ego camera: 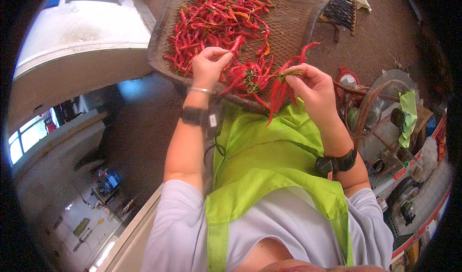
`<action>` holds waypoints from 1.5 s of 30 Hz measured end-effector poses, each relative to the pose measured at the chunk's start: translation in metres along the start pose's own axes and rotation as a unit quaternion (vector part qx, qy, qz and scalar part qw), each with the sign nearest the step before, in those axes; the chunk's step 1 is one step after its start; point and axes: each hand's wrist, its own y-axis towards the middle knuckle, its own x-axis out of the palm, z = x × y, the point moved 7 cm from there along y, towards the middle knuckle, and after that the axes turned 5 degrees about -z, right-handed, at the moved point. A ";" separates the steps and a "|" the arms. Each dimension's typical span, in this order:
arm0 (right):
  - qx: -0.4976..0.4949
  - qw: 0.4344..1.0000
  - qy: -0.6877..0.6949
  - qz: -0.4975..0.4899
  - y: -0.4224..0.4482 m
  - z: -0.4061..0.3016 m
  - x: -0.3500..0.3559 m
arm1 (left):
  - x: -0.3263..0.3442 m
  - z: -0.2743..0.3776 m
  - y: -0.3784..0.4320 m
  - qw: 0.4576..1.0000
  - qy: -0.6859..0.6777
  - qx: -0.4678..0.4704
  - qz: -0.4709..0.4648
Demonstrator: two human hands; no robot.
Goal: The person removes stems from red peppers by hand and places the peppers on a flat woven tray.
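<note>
Between the thumb and fingers of my left hand [210,65] is a single red chili pepper [237,43], held up over the pile. My right hand [311,85] pinches the green stems of a small bunch of red chilies [279,95], whose pods hang down at the near edge of the woven tray [288,15]. Between my hands lies a bundle of red chilies [249,75] with its green stems gathered in the middle. A thin strand seems to run from it to the bunch in my right hand. Loose red chilies [216,23] are heaped behind, a few of them orange.
A light green apron [274,142] covers my lap below the tray. To the left stands a white-topped surface [90,30]. A rack with dark slats [339,10] is beyond the tray at right. Shelves with glassware and a green cloth [408,116] stand at my right.
</note>
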 end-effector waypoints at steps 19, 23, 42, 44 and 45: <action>-0.008 0.994 -0.036 -0.099 -0.044 0.006 0.058 | 0.019 0.077 -0.119 0.964 -0.224 0.055 -0.132; -0.002 0.988 -0.063 -0.138 -0.051 0.007 0.062 | 0.013 0.082 -0.129 0.935 -0.340 0.041 -0.092; -0.022 0.996 -0.040 -0.081 -0.070 0.005 0.053 | 0.054 0.064 -0.160 0.912 -0.370 -0.147 -0.097; -0.066 0.994 -0.055 -0.074 -0.069 0.002 0.055 | 0.057 0.067 -0.160 0.902 -0.391 -0.159 -0.091; -0.088 0.992 -0.063 -0.071 -0.069 0.000 0.055 | 0.059 0.068 -0.160 0.897 -0.400 -0.165 -0.087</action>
